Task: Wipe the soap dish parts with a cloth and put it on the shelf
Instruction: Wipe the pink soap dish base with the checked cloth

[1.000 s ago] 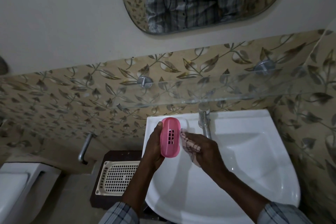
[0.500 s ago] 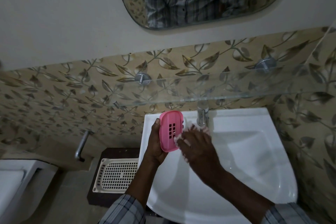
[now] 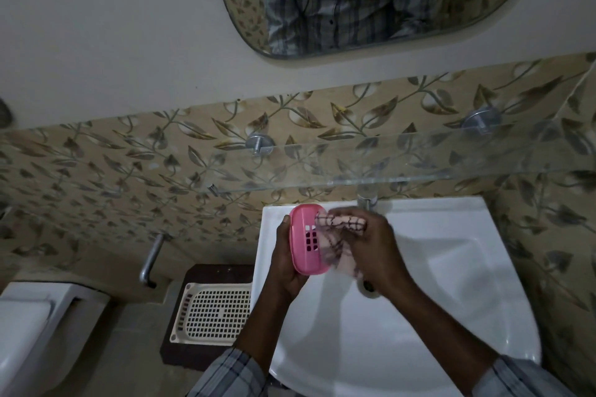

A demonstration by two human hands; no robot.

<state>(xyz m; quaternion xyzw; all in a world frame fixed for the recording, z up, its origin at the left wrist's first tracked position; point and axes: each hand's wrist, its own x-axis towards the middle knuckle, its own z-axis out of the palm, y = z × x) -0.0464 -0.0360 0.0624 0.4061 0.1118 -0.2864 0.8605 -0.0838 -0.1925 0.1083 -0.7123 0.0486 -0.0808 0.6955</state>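
A pink soap dish part (image 3: 304, 240) with small drain slots is held upright on its edge over the white sink (image 3: 451, 267). My left hand (image 3: 285, 263) grips it from the left side. My right hand (image 3: 371, 246) is closed on a pink checked cloth (image 3: 338, 229), which is pressed against the dish's right side and upper edge. A clear glass shelf (image 3: 371, 164) runs along the tiled wall just above the sink. The tap is mostly hidden behind my right hand.
A cream perforated tray (image 3: 213, 313) lies on a dark stool left of the sink. A toilet (image 3: 29, 332) stands at the far left, with a metal wall handle (image 3: 151, 259) between. A mirror (image 3: 371, 0) hangs above the shelf.
My right hand has brought the cloth up and over the dish's right side and top. The dish has turned slightly in my left hand.
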